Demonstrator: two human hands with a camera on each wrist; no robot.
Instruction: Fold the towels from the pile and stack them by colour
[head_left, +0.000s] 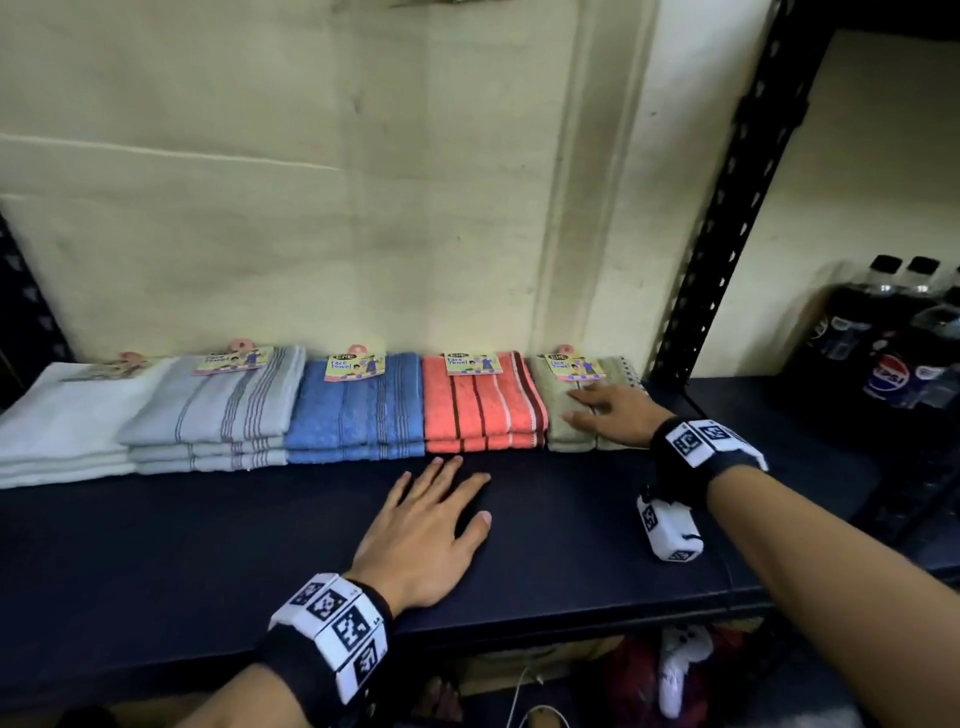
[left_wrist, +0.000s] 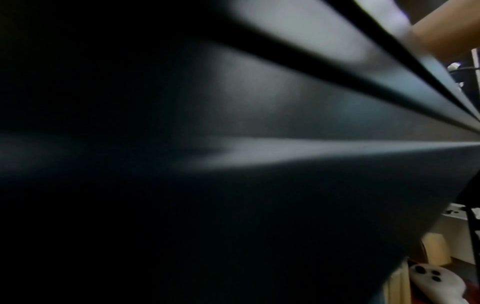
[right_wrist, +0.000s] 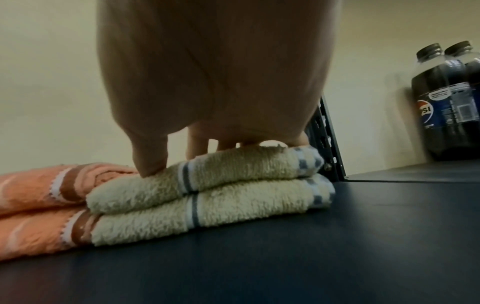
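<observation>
White stack (head_left: 62, 431), plain. Grey stack (head_left: 218, 415), thin dark stripes. Blue stack (head_left: 358, 415), darker stripes. Coral stack (head_left: 483, 405), maroon and white stripes. Beige stack (right_wrist: 197, 185), grey-blue stripes, checked border. Shelf (head_left: 208, 545) dark navy. Wall (head_left: 311, 208) cream.

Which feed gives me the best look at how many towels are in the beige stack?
The right wrist view: it looks side-on at the beige stack, showing two folded towels under the right hand. The head view shows the stack from above, partly covered by that hand. The left wrist view shows none of it.
</observation>
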